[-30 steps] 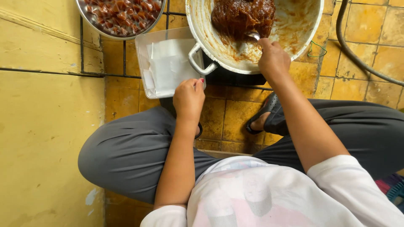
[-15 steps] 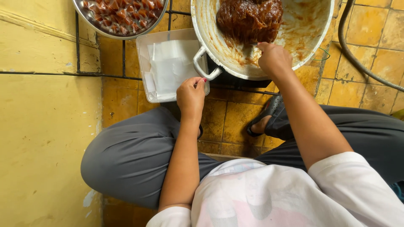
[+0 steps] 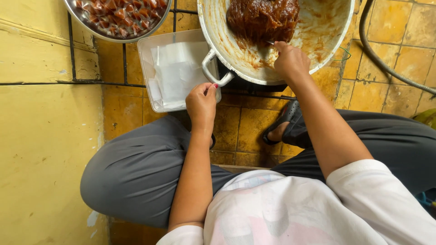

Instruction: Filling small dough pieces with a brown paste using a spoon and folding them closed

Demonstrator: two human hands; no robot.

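A wide metal pan (image 3: 329, 31) smeared with sauce holds a lump of dark brown paste (image 3: 263, 18). My right hand (image 3: 290, 61) is inside the pan's near side, closed on a small metal spoon (image 3: 270, 43) whose tip touches the paste's edge. My left hand (image 3: 202, 102) rests at the near right corner of a clear plastic tray (image 3: 146, 59), just below the pan's handle (image 3: 213, 75). Its fingers are pinched together and I see nothing in them. The tray holds a stack of clear wrapper sheets (image 3: 175, 72).
A metal bowl (image 3: 91, 28) of small wrapped brown pieces sits at the top left. My crossed legs in grey trousers and a black sandal (image 3: 284, 124) fill the tiled floor below. A grey hose (image 3: 381, 61) runs along the right. A yellow wall is on the left.
My right hand has shifted slightly along the paste's edge with the spoon. My left hand stays pinched by the tray corner. The whole view has drifted a little lower.
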